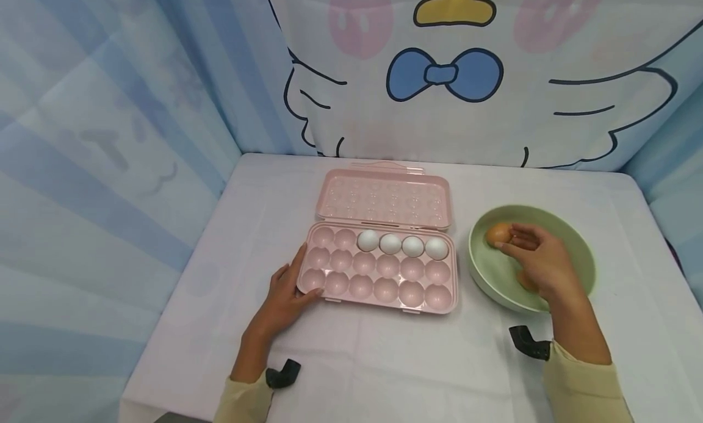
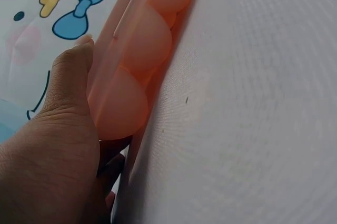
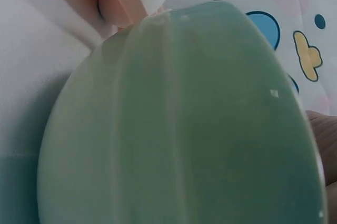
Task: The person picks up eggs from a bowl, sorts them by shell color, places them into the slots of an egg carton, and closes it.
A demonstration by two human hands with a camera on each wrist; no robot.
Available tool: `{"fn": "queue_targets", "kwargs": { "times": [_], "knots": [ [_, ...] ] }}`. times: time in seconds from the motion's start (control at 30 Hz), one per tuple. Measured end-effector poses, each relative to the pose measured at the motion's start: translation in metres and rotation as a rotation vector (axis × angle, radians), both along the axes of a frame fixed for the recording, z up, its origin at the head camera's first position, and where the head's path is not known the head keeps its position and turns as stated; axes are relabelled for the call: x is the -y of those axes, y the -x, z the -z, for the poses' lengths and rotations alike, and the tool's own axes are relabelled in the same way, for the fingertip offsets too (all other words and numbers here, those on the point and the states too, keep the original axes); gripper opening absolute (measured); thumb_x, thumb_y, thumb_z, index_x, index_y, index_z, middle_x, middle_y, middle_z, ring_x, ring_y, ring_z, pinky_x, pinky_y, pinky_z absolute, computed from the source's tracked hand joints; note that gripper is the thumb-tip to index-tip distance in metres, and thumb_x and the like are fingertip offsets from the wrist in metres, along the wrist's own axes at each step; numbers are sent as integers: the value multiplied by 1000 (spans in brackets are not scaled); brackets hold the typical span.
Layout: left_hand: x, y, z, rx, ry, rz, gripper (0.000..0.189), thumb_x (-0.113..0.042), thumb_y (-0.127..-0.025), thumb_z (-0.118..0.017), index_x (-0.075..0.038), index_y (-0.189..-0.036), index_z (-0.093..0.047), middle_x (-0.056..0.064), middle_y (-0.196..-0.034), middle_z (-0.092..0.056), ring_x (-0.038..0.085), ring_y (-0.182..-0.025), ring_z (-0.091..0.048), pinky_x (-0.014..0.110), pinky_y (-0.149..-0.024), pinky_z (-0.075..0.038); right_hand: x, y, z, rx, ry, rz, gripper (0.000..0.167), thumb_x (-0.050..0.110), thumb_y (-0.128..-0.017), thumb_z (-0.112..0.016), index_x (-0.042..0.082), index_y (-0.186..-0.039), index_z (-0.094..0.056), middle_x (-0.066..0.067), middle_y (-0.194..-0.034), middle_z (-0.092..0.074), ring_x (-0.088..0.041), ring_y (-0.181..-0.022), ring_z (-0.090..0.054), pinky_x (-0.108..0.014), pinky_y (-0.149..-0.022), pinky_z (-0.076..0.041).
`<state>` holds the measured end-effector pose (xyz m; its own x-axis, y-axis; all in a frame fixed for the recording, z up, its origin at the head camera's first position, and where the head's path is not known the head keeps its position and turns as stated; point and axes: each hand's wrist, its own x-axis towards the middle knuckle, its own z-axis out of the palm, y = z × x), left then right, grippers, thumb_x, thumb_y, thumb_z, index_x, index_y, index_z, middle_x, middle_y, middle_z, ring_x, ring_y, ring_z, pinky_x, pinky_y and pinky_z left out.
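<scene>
A pink egg box [image 1: 379,301] lies on the table with its lid [image 1: 384,197] folded back. Several white eggs [image 1: 413,246] sit in its back row, from the third cup to the right end. My left hand [image 1: 282,304] grips the box's front left corner, thumb along the front edge. In the left wrist view the thumb [image 2: 71,77] lies against the box's side. To the right stands a green bowl [image 1: 494,276]. Inside it, my right hand [image 1: 540,261] pinches a brown egg [image 1: 498,234] between thumb and fingers. Another brown egg [image 1: 527,281] is partly hidden under that hand.
A white cloth covers the table [image 1: 384,368]. Behind it hangs a printed curtain [image 1: 439,124], with blue striped cloth [image 1: 110,166] at the left. The bowl's wall [image 3: 174,119] fills most of the right wrist view.
</scene>
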<state>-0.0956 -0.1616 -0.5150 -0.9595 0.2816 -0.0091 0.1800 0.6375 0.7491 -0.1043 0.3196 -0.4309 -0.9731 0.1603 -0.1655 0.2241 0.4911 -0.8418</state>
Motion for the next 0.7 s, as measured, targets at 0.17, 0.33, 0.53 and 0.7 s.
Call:
{"fn": "queue_targets", "kwargs": {
  "times": [0.17, 0.33, 0.53, 0.7],
  "knots": [
    [0, 1, 1, -14, -6, 13, 101, -44, -96, -73, -27, -168, -5, 5, -167, -30, 24, -150, -32, 46, -122, -5, 4, 7, 0, 43, -13, -97, 76, 26, -102, -69, -11, -156, -31, -33, -151, -44, -48, -136, -46, -29, -95, -46],
    [-1, 1, 2, -21, -3, 17, 101, -45, -96, -73, -28, -168, -5, 4, -167, -30, 23, -150, -32, 45, -122, -5, 12, 10, 7, 59, 18, -180, 72, 21, -101, -70, -12, -154, -34, -34, -152, -41, -49, -133, -48, -10, -79, -44],
    [0, 0, 1, -17, 4, 1, 101, -45, -95, -73, -29, -168, -6, 5, -167, -30, 23, -150, -32, 45, -122, -6, 18, 9, 8, 39, 9, -193, 65, 21, -101, -70, -9, -151, -43, -33, -149, -44, -48, -130, -51, -12, -80, -44],
    [1, 1, 2, -14, 1, 0, 101, -46, -95, -72, -29, -168, -5, 4, -167, -30, 23, -150, -32, 45, -122, -6, 22, 6, 4, 17, 51, -168, 59, 24, -102, -69, -5, -149, -50, -27, -147, -49, -37, -132, -52, -11, -84, -42]
  ]
}}
